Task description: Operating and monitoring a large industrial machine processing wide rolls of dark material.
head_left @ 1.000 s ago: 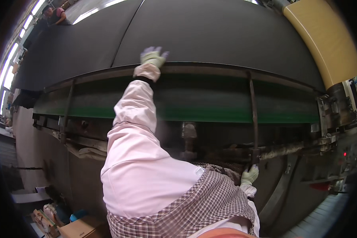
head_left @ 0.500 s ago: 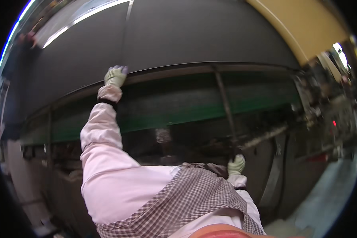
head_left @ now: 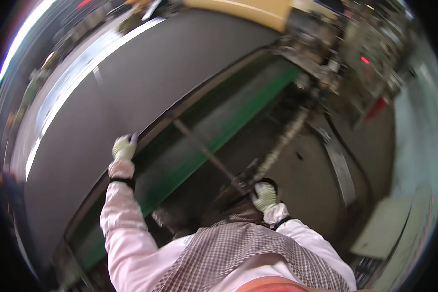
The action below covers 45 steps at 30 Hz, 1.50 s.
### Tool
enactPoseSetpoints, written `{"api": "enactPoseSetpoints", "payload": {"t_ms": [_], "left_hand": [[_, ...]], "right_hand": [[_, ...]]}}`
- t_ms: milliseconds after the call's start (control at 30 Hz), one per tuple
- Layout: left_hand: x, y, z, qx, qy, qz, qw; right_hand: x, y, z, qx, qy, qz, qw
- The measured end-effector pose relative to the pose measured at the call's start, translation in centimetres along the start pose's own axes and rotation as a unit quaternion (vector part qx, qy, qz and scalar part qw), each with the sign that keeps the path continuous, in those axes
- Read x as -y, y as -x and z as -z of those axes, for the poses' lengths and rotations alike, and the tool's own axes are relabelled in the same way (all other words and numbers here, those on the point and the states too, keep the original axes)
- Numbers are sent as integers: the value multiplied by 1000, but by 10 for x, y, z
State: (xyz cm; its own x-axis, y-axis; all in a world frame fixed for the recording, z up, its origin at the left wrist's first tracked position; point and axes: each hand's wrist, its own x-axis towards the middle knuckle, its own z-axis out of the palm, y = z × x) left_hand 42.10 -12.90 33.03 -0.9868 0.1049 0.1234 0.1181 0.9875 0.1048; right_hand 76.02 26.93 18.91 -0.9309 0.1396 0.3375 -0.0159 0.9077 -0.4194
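Note:
My left hand (head_left: 125, 147), in a pale ribbed glove, is at the near edge of a wide, flat, dark grey surface (head_left: 146, 73) that looks like a conveyor belt. Its fingers are curled together at the rim. Lower and to the right, my right hand (head_left: 265, 195) wears a similar glove. It is closed beside the lower end of a slanting metal strut (head_left: 207, 152), next to something dark; what its fingers hold is hidden. Pink sleeves with black bands cover both my forearms, and a checked apron (head_left: 228, 248) covers my front.
A green panel (head_left: 175, 182) runs under the near edge. Blurred machinery (head_left: 321, 63) with a red light stands at the far right, below a yellow panel (head_left: 243, 12). A metal bar (head_left: 338, 168) and a black cable (head_left: 350, 151) are on the right.
The view has turned, so the dark surface now slants up to the right and the machinery shows more. My left hand stays at the edge; my right hand shows nearer to the strut's lower end.

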Motion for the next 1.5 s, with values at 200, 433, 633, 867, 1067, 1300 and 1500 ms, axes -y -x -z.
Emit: {"api": "enactPoseSetpoints", "payload": {"t_ms": [200,433,633,867,1067,1300,1500], "left_hand": [[-81,-50,-6,67,-58,-3,996],[-131,-82,-29,93,83,-61,990],[-38,-72,-40,11,108,72,991],[163,56,17,75,4,389,918],[170,69,-2,-5,-23,170,985],[76,37,-2,-7,-10,65,998],[-9,6,1,40,-44,11,998]], "right_hand": [[-2,-6,15,8,-66,20,998],[2,-10,18,-10,-81,21,996],[2,-6,18,35,-54,-13,998],[4,-2,3,-33,-10,5,999],[6,-1,0,-32,-4,-10,999],[5,2,4,-18,1,-23,1000],[5,0,7,-10,-15,-20,1000]]}}
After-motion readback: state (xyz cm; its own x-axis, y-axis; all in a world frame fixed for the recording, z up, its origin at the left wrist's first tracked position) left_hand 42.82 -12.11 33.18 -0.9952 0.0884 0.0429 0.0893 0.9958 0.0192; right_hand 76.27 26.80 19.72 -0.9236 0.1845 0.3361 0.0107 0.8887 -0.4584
